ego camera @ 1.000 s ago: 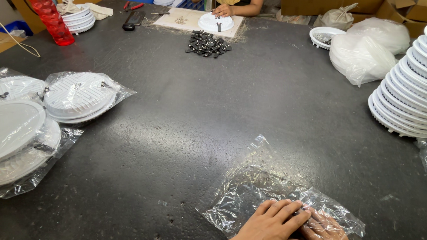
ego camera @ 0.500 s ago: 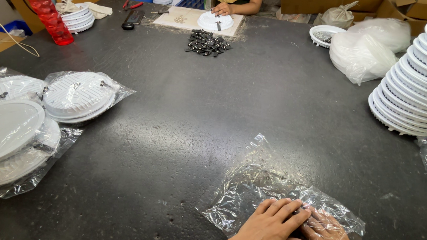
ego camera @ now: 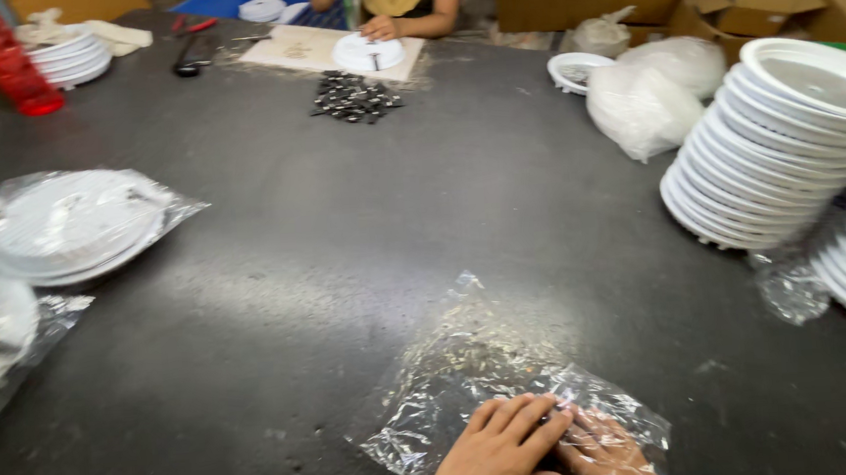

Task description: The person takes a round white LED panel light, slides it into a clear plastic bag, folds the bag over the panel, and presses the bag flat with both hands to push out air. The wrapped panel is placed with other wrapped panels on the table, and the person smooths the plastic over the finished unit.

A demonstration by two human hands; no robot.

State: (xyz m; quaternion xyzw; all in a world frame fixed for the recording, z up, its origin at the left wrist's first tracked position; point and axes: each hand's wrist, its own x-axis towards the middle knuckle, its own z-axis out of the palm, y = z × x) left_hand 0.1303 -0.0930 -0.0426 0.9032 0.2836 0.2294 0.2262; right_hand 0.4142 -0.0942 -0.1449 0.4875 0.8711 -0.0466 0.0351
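Left hand point(ego camera: 497, 450) flat on one clear bag point(ego camera: 483, 382); right hand point(ego camera: 602, 453) inside, spread.

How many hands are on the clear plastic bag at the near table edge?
2: the left hand lies flat on top of the clear plastic bag; the right hand is beside it, seemingly under the film.

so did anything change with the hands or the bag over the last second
Nothing visibly changed. The left hand lies flat on the clear plastic bag, the right hand is inside it as before, and the bag has not shifted on the dark table. Only the camera view moved slightly.
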